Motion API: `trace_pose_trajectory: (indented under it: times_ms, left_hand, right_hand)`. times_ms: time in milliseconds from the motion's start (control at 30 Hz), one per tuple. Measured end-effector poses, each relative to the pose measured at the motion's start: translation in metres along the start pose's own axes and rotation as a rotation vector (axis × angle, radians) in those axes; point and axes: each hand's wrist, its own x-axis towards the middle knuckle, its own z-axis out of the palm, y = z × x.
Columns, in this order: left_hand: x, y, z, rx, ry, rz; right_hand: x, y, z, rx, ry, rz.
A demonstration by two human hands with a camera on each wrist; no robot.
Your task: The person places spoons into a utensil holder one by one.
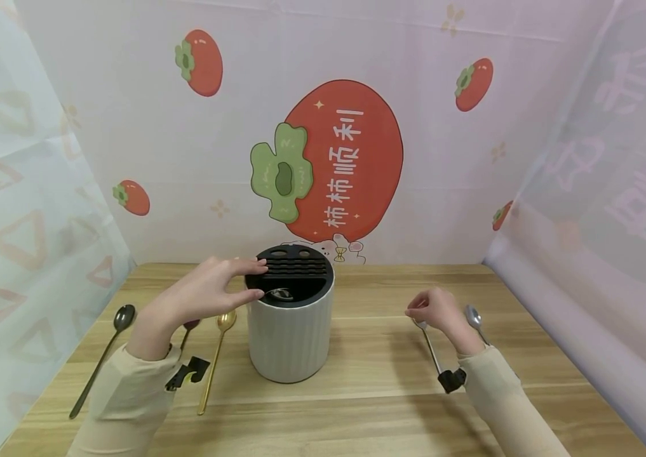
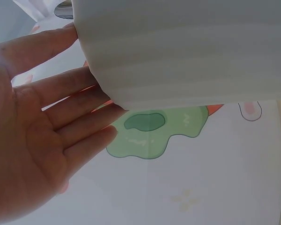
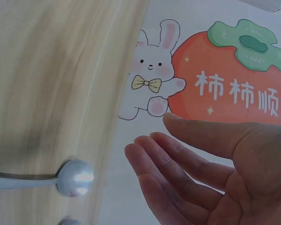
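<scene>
A white ribbed utensil holder [image 1: 289, 343] with a black slotted top [image 1: 294, 277] stands upright on the table. My left hand [image 1: 208, 289] rests at its left rim, fingers extended and thumb apart, fingertips on the edge. Inside the holder's open section shows the shiny bowl of a spoon [image 1: 281, 294]. To the right, my right hand [image 1: 439, 311] hovers above a silver spoon [image 1: 431, 349], fingers loosely bent with nothing between them. In the right wrist view a gap separates thumb and fingers, and the silver spoon's bowl [image 3: 75, 178] lies on the wood beside them.
Another silver spoon [image 1: 474, 316] lies right of my right hand, partly behind the wrist. On the left lie a black spoon [image 1: 122, 317], a dark spoon [image 1: 190, 325] half hidden by my left wrist, and a gold spoon [image 1: 225, 320]. A printed cloth [image 1: 414, 209] walls the back.
</scene>
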Motion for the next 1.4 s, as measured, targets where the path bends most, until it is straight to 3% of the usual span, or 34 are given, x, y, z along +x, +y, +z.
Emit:
trace_pose_trajectory:
  times_ms: [233, 767, 1133, 1400]
  left_hand:
    - [-0.001, 0.000, 0.000, 0.000, -0.003, 0.001]
    - [0.000, 0.001, -0.001, 0.008, -0.002, 0.003]
    - [0.000, 0.000, -0.001, 0.006, 0.000, 0.005]
    - [0.000, 0.000, 0.000, 0.007, 0.000, 0.008]
  right_hand:
    - [-0.001, 0.010, 0.005, 0.024, -0.034, 0.033]
    - [-0.007, 0.031, 0.011, 0.013, -0.006, 0.104]
    - [-0.013, 0.037, 0.012, 0.032, -0.040, 0.155]
    - [-0.015, 0.043, 0.013, -0.022, -0.021, 0.128]
